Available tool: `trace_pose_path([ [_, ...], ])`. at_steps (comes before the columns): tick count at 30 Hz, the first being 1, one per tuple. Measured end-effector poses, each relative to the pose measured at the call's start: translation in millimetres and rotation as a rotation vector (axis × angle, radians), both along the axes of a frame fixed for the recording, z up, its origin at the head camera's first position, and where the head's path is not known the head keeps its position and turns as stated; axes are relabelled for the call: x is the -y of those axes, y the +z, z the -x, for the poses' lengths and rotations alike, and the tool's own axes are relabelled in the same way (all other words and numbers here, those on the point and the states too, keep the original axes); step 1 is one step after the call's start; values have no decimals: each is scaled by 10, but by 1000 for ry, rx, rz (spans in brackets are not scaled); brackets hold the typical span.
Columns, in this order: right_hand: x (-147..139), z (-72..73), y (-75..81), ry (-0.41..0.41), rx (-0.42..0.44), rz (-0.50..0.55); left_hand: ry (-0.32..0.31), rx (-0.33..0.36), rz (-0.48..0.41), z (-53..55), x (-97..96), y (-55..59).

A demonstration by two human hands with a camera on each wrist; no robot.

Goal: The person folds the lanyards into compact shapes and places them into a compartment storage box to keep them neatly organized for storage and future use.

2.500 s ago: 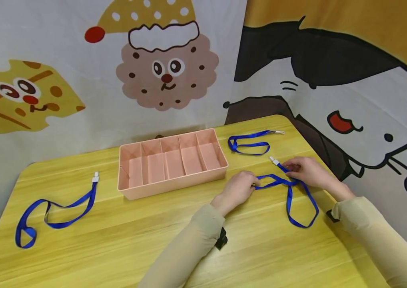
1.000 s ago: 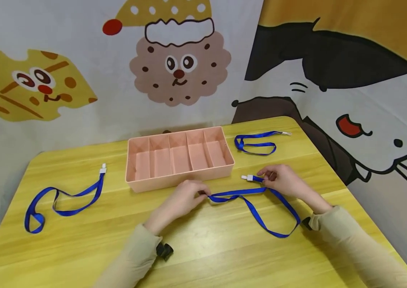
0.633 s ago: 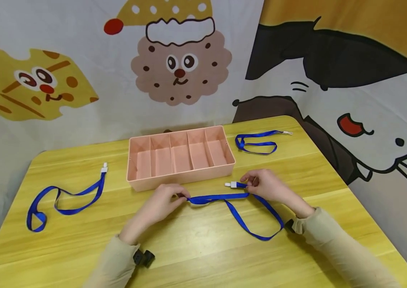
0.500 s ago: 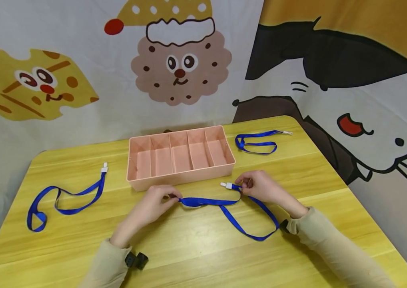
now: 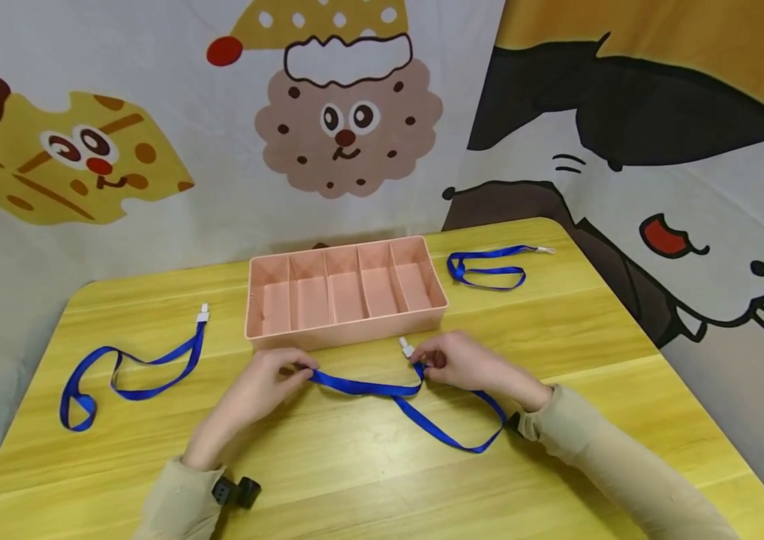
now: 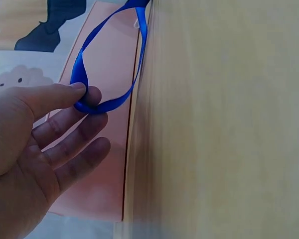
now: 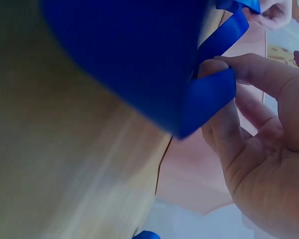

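Note:
A blue lanyard (image 5: 357, 387) with a white clip (image 5: 406, 347) is stretched between my hands in front of the pink box. My left hand (image 5: 267, 386) pinches one end of its strap between thumb and index finger; in the left wrist view the strap (image 6: 109, 105) makes a loop from those fingertips. Close to the clip, my right hand (image 5: 466, 364) pinches the strap, and a slack loop hangs down onto the table beneath it. In the right wrist view the band (image 7: 212, 97) passes between thumb and fingers, with a blurred stretch close to the camera.
Behind the hands stands a pink box (image 5: 348, 334) with several compartments. One more blue lanyard (image 5: 135, 394) lies loosely curved at the left of the wooden table (image 5: 355, 495). Another folded lanyard (image 5: 490, 270) lies right of the box. A printed curtain (image 5: 220, 135) hangs behind the table.
Both hands have carried the lanyard leftward from the table's right side to in front of the box. The strap has straightened between them, and the clip has turned to point away.

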State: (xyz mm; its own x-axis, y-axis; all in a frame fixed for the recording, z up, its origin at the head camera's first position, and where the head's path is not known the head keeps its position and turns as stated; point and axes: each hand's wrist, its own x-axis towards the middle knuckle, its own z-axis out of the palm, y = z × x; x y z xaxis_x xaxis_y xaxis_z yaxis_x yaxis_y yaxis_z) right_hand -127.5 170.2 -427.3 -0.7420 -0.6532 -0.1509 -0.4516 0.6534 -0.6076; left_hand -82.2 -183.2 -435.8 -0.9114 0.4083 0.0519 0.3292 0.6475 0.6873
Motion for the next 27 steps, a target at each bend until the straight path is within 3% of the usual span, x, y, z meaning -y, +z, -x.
trace_pose_path([
  [7, 69, 25, 7, 120, -67, -39, -6, 20, -7, 19, 35, -16],
  [18, 97, 79, 51, 152, -23, -88, -10, 107, -27, 20, 145, -22],
  [27, 136, 107, 69, 217, -159, -125, -4, 101, 1, 30, 174, -14],
])
